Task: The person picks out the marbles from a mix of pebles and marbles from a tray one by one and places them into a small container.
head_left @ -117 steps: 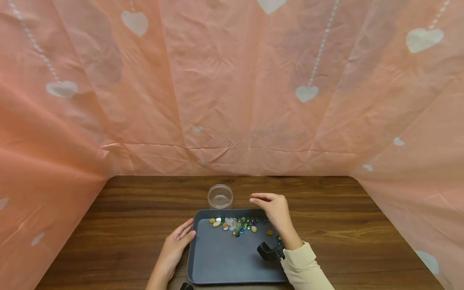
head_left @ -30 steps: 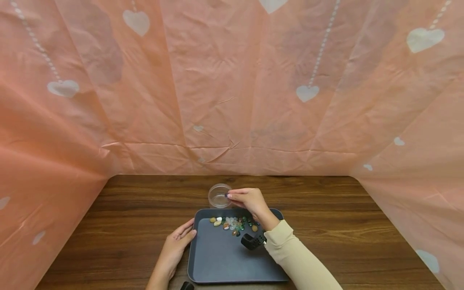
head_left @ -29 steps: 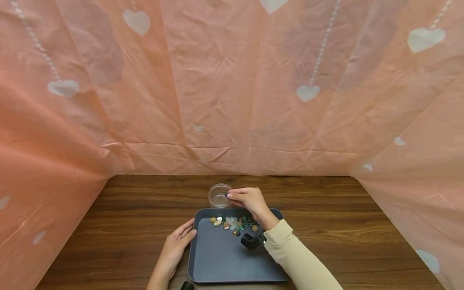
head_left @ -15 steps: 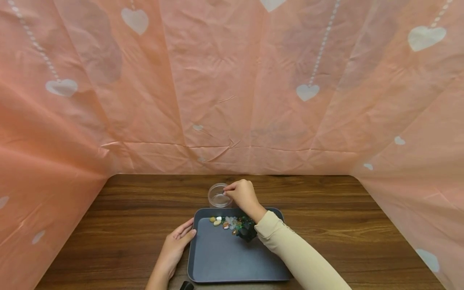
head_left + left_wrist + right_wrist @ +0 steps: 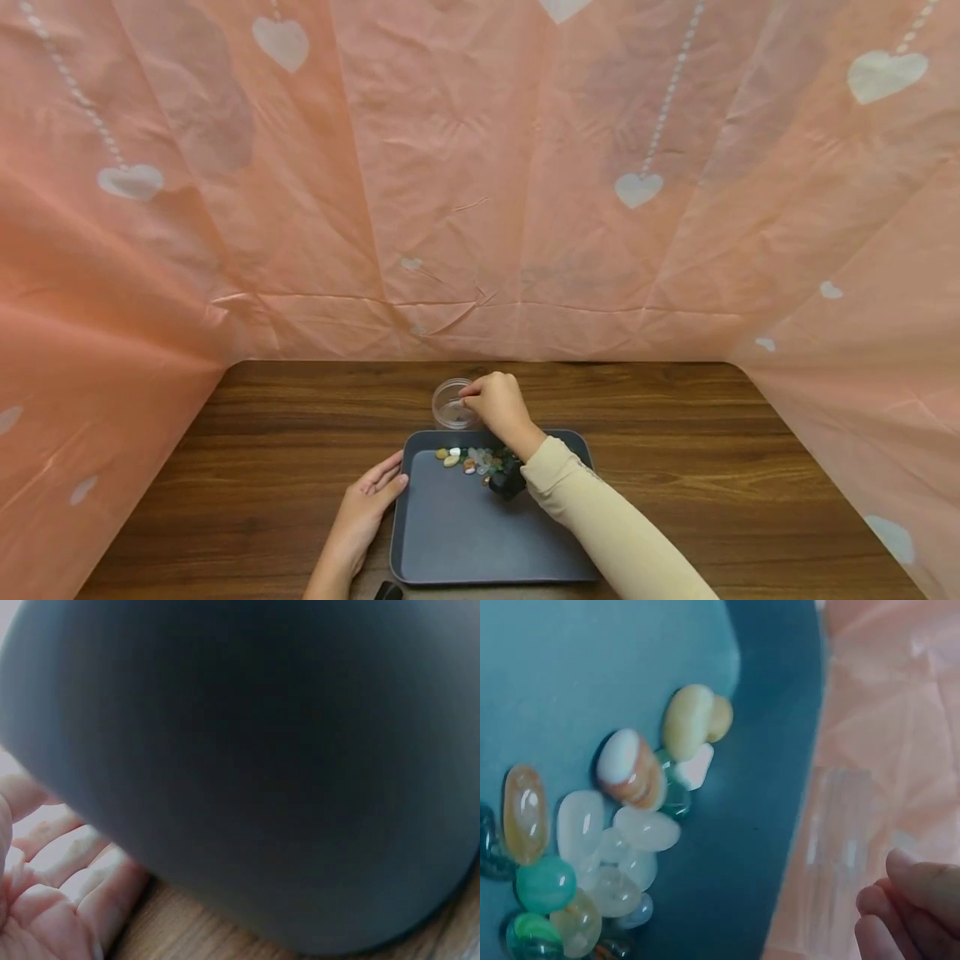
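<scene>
Right grip (image 5: 498,403) at clear tub (image 5: 446,410), hold unclear — stones (image 5: 477,459) partly hidden

Left grip (image 5: 64,881) against a dark tray (image 5: 255,787) (blurred), wooden table (image 5: 184,922) below

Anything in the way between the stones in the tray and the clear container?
Yes: the raised far wall of the tray stands between the stones and the clear container. In the head view, the right hand also covers part of its right side.
</scene>
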The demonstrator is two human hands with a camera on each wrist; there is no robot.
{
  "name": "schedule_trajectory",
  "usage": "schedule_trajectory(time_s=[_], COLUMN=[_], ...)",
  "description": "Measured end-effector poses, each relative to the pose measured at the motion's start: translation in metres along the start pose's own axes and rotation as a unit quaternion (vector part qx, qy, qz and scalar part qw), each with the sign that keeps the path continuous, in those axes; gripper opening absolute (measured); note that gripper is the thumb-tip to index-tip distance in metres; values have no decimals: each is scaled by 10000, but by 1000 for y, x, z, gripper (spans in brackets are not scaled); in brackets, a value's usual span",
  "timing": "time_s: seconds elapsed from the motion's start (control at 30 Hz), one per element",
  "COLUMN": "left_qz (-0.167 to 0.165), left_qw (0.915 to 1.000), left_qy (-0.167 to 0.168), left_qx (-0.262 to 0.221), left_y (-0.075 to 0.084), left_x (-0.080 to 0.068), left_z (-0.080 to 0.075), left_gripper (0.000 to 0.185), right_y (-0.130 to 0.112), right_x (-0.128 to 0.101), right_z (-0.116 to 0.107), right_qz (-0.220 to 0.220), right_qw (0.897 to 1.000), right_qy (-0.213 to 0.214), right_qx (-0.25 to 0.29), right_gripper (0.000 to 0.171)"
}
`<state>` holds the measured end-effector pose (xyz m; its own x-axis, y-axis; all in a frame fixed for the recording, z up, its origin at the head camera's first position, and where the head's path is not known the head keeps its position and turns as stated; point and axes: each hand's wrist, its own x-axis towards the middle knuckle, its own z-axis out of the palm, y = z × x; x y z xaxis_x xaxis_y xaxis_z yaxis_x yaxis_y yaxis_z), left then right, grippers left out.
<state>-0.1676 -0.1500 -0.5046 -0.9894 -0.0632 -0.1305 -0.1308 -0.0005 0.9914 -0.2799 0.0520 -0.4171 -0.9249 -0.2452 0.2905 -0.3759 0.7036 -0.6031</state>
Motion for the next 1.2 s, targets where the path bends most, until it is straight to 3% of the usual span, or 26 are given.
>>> schedule_trajectory(time_s=[0.13, 0.27, 0.37, 0.6, 0.97, 1.03, 1.2], left_qz=[-57, -56, -38, -94, -128, -115, -74], left_qw=[10000, 9999, 9999, 9999, 9998, 9999, 10000], left_qy=[33, 43, 54, 81, 73, 55, 21], left_qx=[73, 106, 100, 101, 138, 117, 51], left_y=[0, 2, 3, 3, 1, 1, 0], left_x=[0, 1, 1, 1, -1, -1, -1], left_z=[0, -1, -1, -3, -1, 0, 1], left_gripper=[49, 49, 49, 50, 50, 50, 50], right_y=[3, 9, 16, 28, 39, 42, 44], right_x=[-8, -19, -29, -54, -78, -81, -85], right_z=[-7, -15, -20, -24, -19, -16, -11], right_qz=[533, 1116, 1363, 1716, 1989, 1988, 1605], right_qw=[9954, 9794, 9695, 9602, 9571, 9602, 9800], right_qy=[206, 478, 618, 518, 208, 142, 63], right_qx=[772, 1612, 1940, 2142, 2098, 1956, 1172], right_gripper=[11, 12, 13, 10, 10, 10, 9])
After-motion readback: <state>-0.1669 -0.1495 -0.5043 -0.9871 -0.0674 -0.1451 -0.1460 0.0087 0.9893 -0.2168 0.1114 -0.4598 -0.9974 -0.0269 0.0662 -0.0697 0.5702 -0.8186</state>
